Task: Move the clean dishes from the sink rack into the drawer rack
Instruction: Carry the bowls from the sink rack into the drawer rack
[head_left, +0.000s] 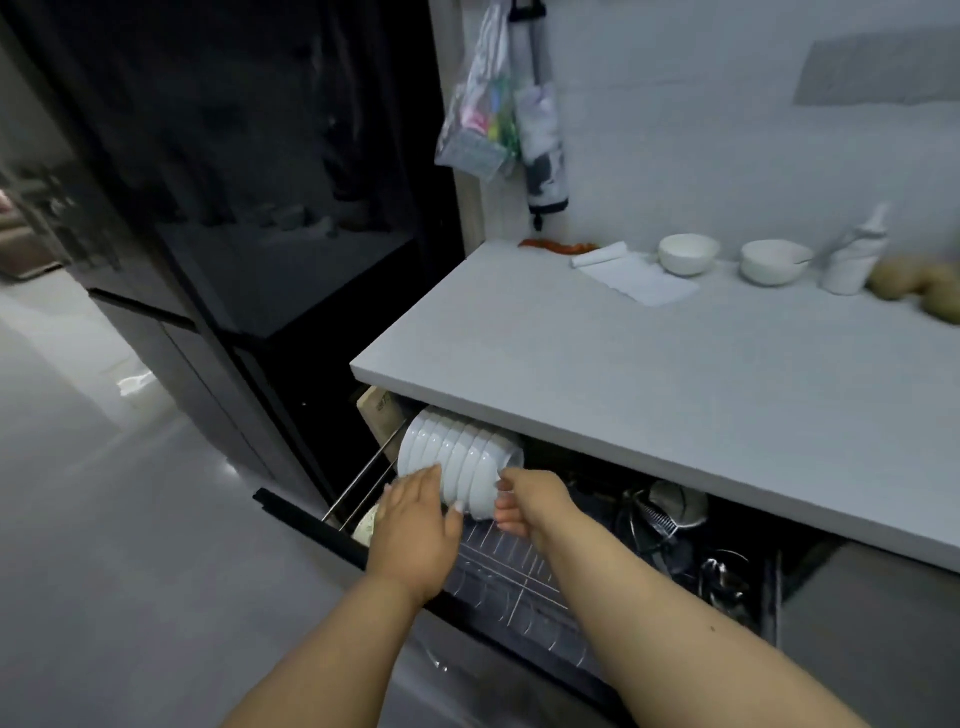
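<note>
White bowls (460, 457), nested on their sides in a row, are being seated in the pulled-out drawer rack (519, 566), steadied by the flat left hand (415, 525) and gripped at the end by the right hand (524, 501), with free wire slots beside them and the sink rack out of view.

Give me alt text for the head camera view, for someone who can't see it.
Two hands hold a row of nested white bowls on its side over the wire rack of an open drawer: left hand under the near side, right hand gripping the end. Two more bowls sit on the counter above.
</note>
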